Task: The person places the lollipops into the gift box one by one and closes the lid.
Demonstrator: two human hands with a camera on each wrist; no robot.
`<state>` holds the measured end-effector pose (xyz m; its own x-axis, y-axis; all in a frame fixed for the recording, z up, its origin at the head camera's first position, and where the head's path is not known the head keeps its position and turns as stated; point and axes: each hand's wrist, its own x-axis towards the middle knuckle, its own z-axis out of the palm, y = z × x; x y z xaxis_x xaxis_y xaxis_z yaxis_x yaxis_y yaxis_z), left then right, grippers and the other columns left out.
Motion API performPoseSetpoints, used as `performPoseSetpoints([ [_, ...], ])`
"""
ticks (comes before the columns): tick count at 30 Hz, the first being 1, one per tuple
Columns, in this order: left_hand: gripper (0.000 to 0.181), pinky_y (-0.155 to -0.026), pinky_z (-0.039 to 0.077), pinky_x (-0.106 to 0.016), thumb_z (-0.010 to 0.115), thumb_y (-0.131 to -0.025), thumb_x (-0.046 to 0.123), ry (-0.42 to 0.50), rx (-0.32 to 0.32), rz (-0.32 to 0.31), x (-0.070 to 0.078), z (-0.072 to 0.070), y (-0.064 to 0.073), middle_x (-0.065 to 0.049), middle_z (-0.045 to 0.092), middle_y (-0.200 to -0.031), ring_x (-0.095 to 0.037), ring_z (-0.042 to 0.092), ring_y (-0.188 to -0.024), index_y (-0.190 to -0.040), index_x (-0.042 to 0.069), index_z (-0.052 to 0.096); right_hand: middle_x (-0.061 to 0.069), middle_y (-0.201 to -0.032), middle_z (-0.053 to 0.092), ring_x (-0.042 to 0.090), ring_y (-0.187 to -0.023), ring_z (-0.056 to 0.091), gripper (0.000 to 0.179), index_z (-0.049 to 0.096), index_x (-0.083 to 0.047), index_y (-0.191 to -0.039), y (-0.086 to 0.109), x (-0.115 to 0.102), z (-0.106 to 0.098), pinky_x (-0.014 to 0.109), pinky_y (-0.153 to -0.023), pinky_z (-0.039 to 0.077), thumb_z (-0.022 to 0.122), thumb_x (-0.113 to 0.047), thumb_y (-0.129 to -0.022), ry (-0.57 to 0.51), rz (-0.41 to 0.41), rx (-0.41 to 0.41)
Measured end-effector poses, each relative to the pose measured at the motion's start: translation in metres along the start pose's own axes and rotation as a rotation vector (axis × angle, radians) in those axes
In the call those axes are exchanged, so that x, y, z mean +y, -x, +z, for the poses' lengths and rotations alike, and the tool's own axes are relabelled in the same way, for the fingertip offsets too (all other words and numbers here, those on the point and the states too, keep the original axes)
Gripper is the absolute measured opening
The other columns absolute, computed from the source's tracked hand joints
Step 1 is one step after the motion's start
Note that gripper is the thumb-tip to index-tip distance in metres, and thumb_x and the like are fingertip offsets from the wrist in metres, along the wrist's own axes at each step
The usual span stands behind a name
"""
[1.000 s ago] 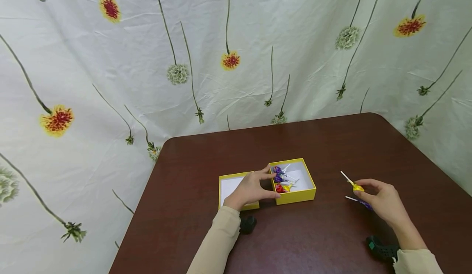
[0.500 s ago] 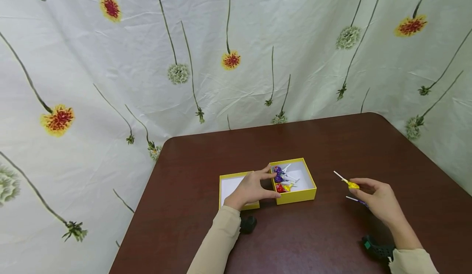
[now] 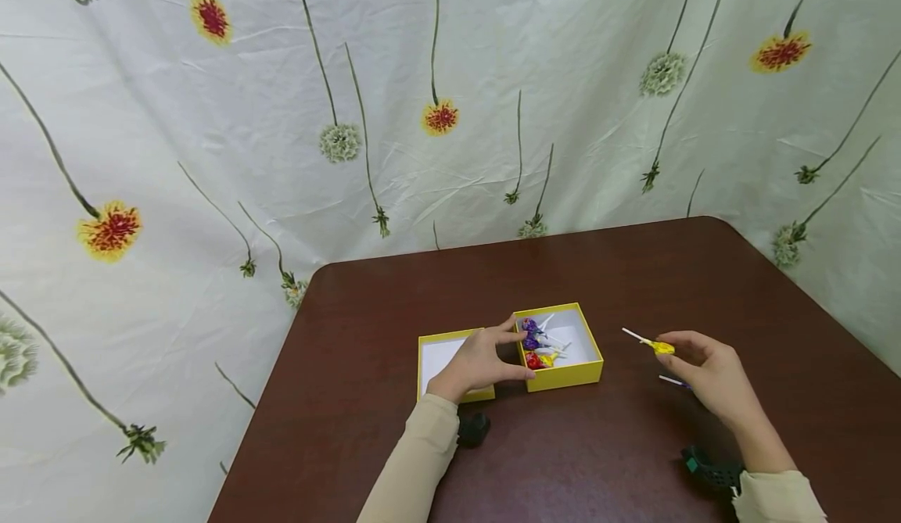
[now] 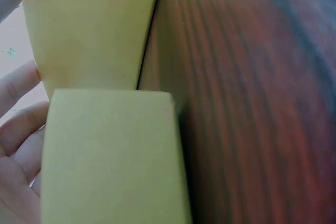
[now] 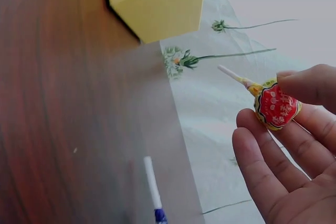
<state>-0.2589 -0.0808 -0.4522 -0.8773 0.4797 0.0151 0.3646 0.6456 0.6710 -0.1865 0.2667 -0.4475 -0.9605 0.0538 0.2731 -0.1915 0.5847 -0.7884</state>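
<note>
A yellow box (image 3: 565, 377) with a white inside stands uncovered on the table; purple, red and yellow lollipops (image 3: 531, 343) lie along its left side. My left hand (image 3: 479, 363) grips this box by its left end, thumb at the front wall and fingers at the far corner. My right hand (image 3: 714, 374) pinches a yellow-wrapped lollipop (image 5: 275, 106) by its candy head between thumb and fingers, the white stick pointing left toward the box. Under that hand a purple lollipop (image 5: 160, 216) lies on the table, its head mostly hidden in the head view.
The yellow box lid (image 3: 436, 359), white inside, lies left of the box, partly under the left hand and wrist. A dark brown table (image 3: 598, 445) carries everything. Behind it hangs a white flowered cloth (image 3: 394, 187).
My right hand has moved left toward the box with the yellow lollipop, covering more of the purple one on the table. My left hand has stayed on the box.
</note>
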Motion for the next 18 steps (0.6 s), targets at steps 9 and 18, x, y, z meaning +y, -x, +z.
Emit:
performPoseSetpoints([
  [9,0.071,-0.118,0.034,-0.054,0.082,-0.079,0.051,-0.006,-0.001,-0.004,0.000,0.000,0.000,0.005,0.032,-0.163,-0.035,0.033,-0.149,-0.140,0.022,0.060,-0.028,-0.094,0.064,-0.014,-0.082,0.062,0.022,0.071,0.002,-0.110,-0.003,-0.009,0.007,0.011,-0.067,0.052,0.073,-0.002,-0.089,-0.054,-0.037,0.040],
  [18,0.072,-0.116,0.038,-0.050,0.082,-0.079,0.052,-0.017,0.008,0.022,-0.003,0.001,-0.001,0.004,0.032,-0.162,-0.031,0.038,-0.147,-0.140,0.023,0.060,-0.021,-0.096,0.065,-0.012,-0.080,0.062,0.027,0.071,0.004,-0.116,-0.005,-0.016,0.010,0.013,-0.065,0.054,0.072,-0.003,-0.090,-0.057,-0.054,0.054],
])
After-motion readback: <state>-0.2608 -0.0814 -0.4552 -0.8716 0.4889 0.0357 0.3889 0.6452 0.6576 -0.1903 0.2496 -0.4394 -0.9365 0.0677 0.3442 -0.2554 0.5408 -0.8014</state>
